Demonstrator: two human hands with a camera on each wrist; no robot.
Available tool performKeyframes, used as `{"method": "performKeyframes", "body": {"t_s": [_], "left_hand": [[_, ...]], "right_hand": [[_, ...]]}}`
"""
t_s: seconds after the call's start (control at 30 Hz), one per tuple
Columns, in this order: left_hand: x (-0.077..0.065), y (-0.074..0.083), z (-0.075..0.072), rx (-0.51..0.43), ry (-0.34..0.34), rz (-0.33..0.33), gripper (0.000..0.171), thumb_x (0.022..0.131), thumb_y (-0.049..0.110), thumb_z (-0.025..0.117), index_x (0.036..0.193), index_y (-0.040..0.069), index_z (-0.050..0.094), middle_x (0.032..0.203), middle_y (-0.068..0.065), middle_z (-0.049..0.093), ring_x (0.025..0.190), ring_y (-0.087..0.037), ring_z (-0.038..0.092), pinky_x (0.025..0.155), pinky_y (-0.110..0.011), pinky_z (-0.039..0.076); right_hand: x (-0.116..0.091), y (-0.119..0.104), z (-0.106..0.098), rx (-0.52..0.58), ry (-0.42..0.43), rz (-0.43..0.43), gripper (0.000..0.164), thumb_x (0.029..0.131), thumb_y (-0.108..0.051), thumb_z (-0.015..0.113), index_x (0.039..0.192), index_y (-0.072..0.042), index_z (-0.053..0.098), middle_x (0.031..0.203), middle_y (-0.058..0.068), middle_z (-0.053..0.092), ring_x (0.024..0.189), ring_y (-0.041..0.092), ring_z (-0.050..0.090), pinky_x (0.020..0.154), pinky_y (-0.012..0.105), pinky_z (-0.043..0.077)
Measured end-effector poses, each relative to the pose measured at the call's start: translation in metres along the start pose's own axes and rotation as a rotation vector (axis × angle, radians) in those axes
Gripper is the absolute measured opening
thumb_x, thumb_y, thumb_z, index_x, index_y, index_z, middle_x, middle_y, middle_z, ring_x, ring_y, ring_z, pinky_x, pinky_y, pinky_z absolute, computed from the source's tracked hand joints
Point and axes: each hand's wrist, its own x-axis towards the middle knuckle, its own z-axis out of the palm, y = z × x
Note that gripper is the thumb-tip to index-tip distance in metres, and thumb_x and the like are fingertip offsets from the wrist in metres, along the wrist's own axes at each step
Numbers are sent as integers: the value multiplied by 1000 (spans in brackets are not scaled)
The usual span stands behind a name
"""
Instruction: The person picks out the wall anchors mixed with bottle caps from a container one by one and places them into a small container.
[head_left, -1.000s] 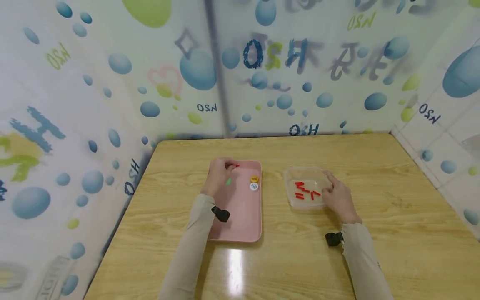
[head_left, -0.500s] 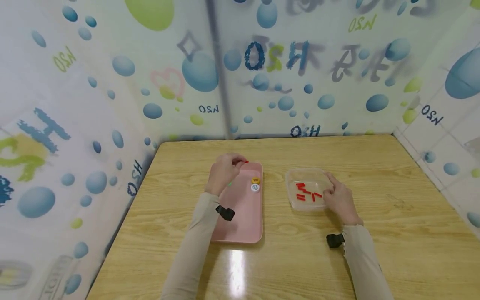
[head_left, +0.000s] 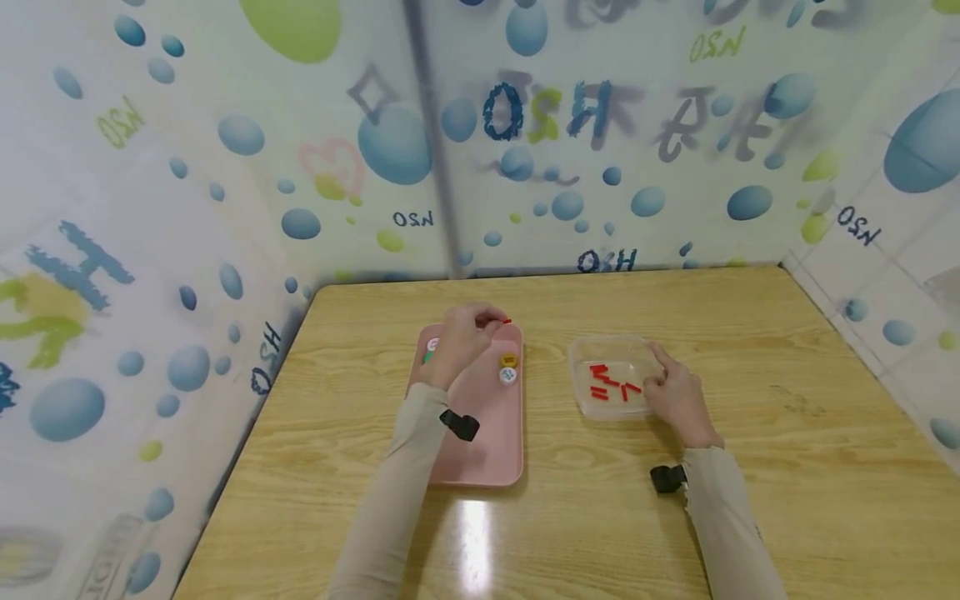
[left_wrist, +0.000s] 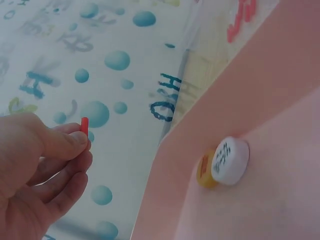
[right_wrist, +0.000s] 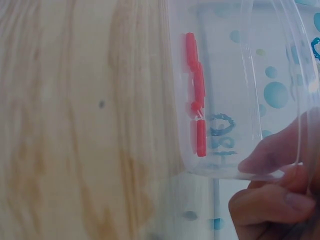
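Note:
My left hand (head_left: 463, 343) is over the far end of a pink tray (head_left: 480, 454), pinching a short red stick (left_wrist: 84, 129) between thumb and fingertips. Inside the tray, a yellow disc (head_left: 509, 360) and a white disc (head_left: 507, 376) with dark marks, both like bottle caps, touch by the right wall. Another white disc (head_left: 432, 343) and a green piece (head_left: 428, 357), partly hidden by the hand, lie near the left wall. To the right, my right hand (head_left: 678, 402) grips the side of a clear plastic box (head_left: 582, 400). Several red sticks (right_wrist: 200, 137) lie in it.
Tray and box stand apart on a wood-grain table (head_left: 570, 517). A patterned wall (head_left: 525, 233) rises behind the table's far edge, with further walls at left and right.
My left hand has moved right and slightly away along the tray's far end, still pinching the red stick. The white disc at the far left has come into view. My right hand stays on the box.

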Motion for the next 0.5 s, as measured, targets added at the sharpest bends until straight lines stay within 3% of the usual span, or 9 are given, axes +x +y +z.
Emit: {"method": "performKeyframes", "body": {"t_s": [0.37, 0.5], "left_hand": [[8, 13, 24, -63, -60, 13, 15, 99, 5, 64, 108, 6, 75, 105, -7, 75, 90, -19, 67, 83, -33, 58], [15, 21, 38, -27, -89, 34, 14, 98, 5, 64, 106, 9, 76, 105, -7, 75, 90, -18, 67, 82, -30, 59]], "right_hand": [[3, 1, 0, 12, 13, 12, 69, 89, -3, 43, 158, -6, 35, 55, -6, 30, 51, 10, 23, 47, 28, 28], [2, 3, 0, 14, 25, 14, 68, 89, -3, 43, 157, -4, 36, 57, -4, 31, 52, 11, 24, 49, 29, 29]]}}
